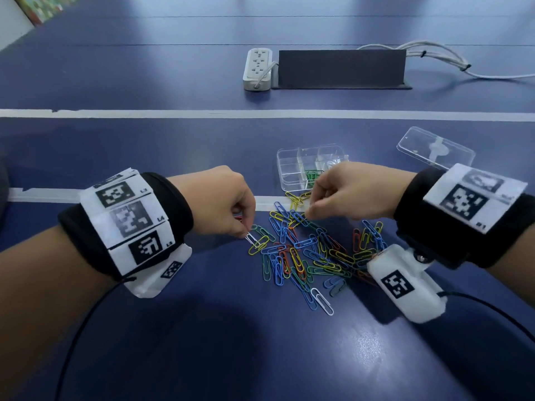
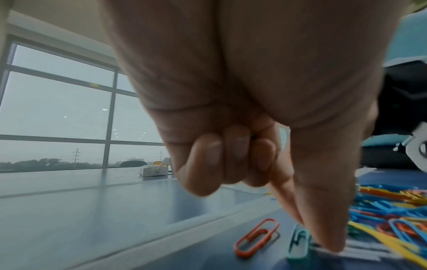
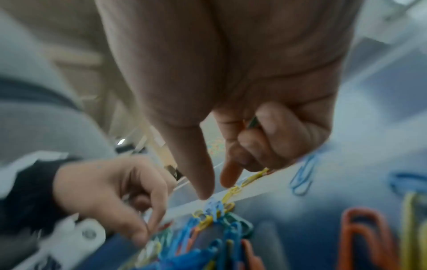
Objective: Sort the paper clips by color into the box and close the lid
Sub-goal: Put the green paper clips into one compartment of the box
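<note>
A heap of colored paper clips (image 1: 304,250) lies on the blue table. Behind it stands the clear compartment box (image 1: 285,169), which holds green clips (image 1: 312,175) and white clips (image 1: 333,163) in separate cells. Its clear lid (image 1: 435,147) lies apart at the right. My left hand (image 1: 246,234) pinches a white clip (image 1: 251,238) at the heap's left edge, still on the table. My right hand (image 1: 309,214) reaches into the heap's far edge with thumb and index finger slightly apart. In the right wrist view its curled fingers (image 3: 272,131) hold a green clip (image 3: 253,123).
A white power strip (image 1: 257,68), a black panel (image 1: 341,68) and cables (image 1: 434,56) sit far back. White tape lines (image 1: 144,113) cross the table. A red clip (image 2: 256,237) and a teal one (image 2: 299,243) lie beside my left thumb. A white clip (image 1: 321,301) lies at the heap's near edge.
</note>
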Available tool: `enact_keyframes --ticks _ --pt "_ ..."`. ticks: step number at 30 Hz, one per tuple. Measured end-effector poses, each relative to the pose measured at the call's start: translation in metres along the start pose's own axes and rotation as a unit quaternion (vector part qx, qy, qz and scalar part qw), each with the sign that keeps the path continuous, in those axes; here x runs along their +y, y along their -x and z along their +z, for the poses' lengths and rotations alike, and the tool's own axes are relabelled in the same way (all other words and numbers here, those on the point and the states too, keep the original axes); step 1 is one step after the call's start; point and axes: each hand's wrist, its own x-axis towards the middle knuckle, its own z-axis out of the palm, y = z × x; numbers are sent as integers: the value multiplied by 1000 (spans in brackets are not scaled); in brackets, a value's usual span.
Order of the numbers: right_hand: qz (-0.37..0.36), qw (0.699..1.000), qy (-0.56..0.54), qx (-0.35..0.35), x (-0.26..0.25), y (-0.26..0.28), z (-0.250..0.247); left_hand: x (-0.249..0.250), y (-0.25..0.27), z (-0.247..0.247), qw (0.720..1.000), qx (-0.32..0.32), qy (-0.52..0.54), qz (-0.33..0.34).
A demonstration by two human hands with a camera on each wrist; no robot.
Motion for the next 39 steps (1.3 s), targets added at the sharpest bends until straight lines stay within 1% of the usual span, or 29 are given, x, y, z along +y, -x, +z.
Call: enact_keyframes --ticks 1,3,6,9,13,15,18,20,21,26,30,33,36,39 --pt "-12 998 57 20 -2 3 1 0 1 0 1000 7 -3 -2" --pt "-20 993 106 36 -6 6 5 0 2 0 1000 12 -9 -8" --pt "-31 990 133 43 -10 6 12 0 2 0 1000 13 -3 -13" --pt "-30 986 157 43 -14 6 13 0 2 -1 999 32 13 -17" --pt "-11 980 193 54 -16 7 14 0 1 -1 999 40 -23 -18" --pt "10 986 158 52 -13 4 8 1 0 1 998 39 -39 -14" --pt "55 997 34 45 -6 -1 -5 1 0 3 998 42 -55 -4" --pt "76 993 -56 70 -2 -5 -13 3 0 5 997 47 -61 1" --pt "78 991 -73 81 -1 -7 -18 3 -1 5 997 49 -64 3" --pt "60 992 -36 107 -6 -18 -36 5 -5 2 996 18 -86 3" --pt "63 990 35 119 -18 -24 -41 5 -6 2 997 11 -73 6" --pt "70 989 57 119 -29 -25 -40 8 -3 -2 999 28 -22 -8" --pt "63 988 63 128 -34 -25 -41 12 -3 -12 997 66 35 -18" --pt "57 988 56 133 -35 -25 -43 18 -14 -24 993 104 59 -18"
